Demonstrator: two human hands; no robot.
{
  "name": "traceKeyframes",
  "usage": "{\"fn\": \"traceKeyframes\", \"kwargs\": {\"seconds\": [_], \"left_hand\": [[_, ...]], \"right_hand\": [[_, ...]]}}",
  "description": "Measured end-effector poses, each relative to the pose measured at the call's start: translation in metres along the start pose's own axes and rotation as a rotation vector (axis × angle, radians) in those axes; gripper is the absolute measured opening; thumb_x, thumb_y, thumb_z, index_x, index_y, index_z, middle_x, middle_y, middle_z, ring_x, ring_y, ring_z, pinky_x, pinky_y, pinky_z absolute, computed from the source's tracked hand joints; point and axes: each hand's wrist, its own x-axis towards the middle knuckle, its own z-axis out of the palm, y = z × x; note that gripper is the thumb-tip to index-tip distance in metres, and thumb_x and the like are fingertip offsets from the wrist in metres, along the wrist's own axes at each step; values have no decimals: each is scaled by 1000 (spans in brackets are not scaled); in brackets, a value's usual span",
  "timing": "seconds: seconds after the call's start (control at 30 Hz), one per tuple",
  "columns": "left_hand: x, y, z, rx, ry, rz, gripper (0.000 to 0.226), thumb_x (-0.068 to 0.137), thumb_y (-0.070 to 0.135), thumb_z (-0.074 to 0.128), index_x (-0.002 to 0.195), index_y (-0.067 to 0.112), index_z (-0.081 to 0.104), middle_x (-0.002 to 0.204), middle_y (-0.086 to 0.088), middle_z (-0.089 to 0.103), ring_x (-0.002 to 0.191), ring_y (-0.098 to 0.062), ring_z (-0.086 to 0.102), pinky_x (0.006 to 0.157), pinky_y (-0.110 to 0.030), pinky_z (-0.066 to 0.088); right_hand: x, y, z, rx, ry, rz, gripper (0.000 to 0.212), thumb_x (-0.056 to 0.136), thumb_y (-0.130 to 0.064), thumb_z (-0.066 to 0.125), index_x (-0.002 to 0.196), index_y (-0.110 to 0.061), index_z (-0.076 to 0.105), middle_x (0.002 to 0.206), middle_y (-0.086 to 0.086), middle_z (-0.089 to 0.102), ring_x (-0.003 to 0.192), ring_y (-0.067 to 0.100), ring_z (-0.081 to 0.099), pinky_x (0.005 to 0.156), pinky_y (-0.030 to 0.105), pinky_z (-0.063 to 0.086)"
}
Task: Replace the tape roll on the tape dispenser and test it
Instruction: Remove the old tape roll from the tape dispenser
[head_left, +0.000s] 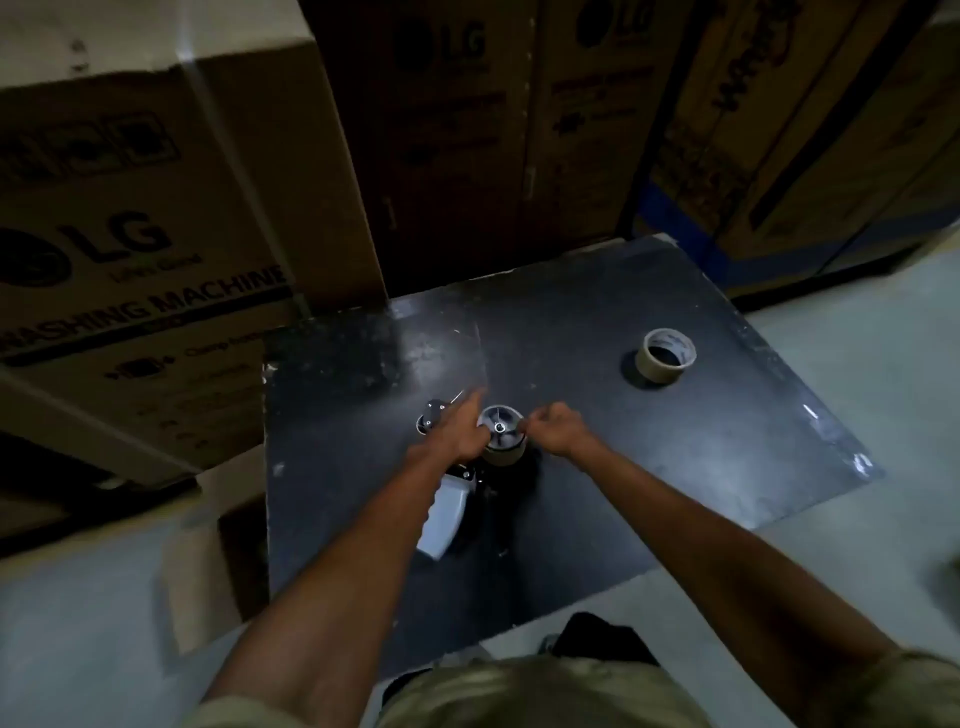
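Tape roll (503, 451) sits on the dispenser (447, 499) hub, so mounting looks done. Left hand (460, 434) presses the dispenser, forefinger straight; right hand (553, 428), beside it, seems to pinch the tape end. Threading and testing remain. Another roll (666, 356) lies well apart.

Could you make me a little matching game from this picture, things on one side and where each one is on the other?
Things:
1. spare tape roll
2. dispenser handle
3. mounted roll
4. washing machine box

Places:
A. between the two hands, on the dispenser hub
B. alone on the black board, far right
C. under the left forearm, pointing toward the person
D. standing left of the board

Pairs: 1-B, 2-C, 3-A, 4-D
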Motion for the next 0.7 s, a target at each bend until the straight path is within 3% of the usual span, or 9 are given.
{"fn": "traceKeyframes", "kwargs": {"seconds": [0.1,0.23,0.3,0.37,0.43,0.53,0.63,0.7], "left_hand": [[8,-4,6,10,-75,-51,53,95,22,49,145,11,36,143,-19,48,129,-36,47,106,-39,39],[10,-2,10,-104,-83,-107,43,97,23,48,137,11,50,140,-15,53,129,-31,49,105,-35,38],[16,-4,10,-159,-66,-136,35,95,19,49,125,7,61,127,-18,63,118,-32,58,98,-35,44],[25,-11,14,-242,-45,-198,28,92,14,52,108,0,69,101,-22,69,95,-30,64,88,-40,50],[30,-16,18,-331,-19,-264,22,88,11,57,95,-3,72,78,-17,63,76,-23,59,76,-43,53],[29,-13,17,-381,12,-321,17,85,13,64,83,-1,72,70,-12,59,65,-21,56,64,-34,50],[28,-8,17,-365,7,-348,25,83,16,70,61,9,60,57,-6,52,50,-18,47,52,-25,40],[30,-8,21,-335,14,-346,32,82,19,72,56,12,55,56,-4,51,51,-15,45,51,-26,35]], "right_hand": [[6,6,7,87,-60,93,34,93,-38,62,69,-14,63,75,9,61,75,21,60,69,32,53],[18,11,19,215,-106,173,33,92,-36,63,67,-15,60,71,9,60,64,19,58,73,37,59],[23,15,22,279,-107,202,27,89,-33,67,72,-13,64,70,10,62,59,18,59,72,37,60],[28,19,24,348,-114,221,24,84,-32,73,76,-10,69,72,13,66,63,21,63,81,41,63],[29,23,26,433,-122,252,26,82,-30,77,82,-4,74,89,22,75,73,22,69,86,43,62],[28,23,27,549,-107,279,31,82,-24,80,95,3,74,108,25,74,91,24,73,82,38,63],[26,23,28,612,-106,304,20,81,-20,80,90,-3,73,107,21,75,103,29,73,83,37,62],[25,23,29,634,-107,314,16,79,-18,79,88,-5,74,105,20,76,102,28,73,83,37,62]]}}
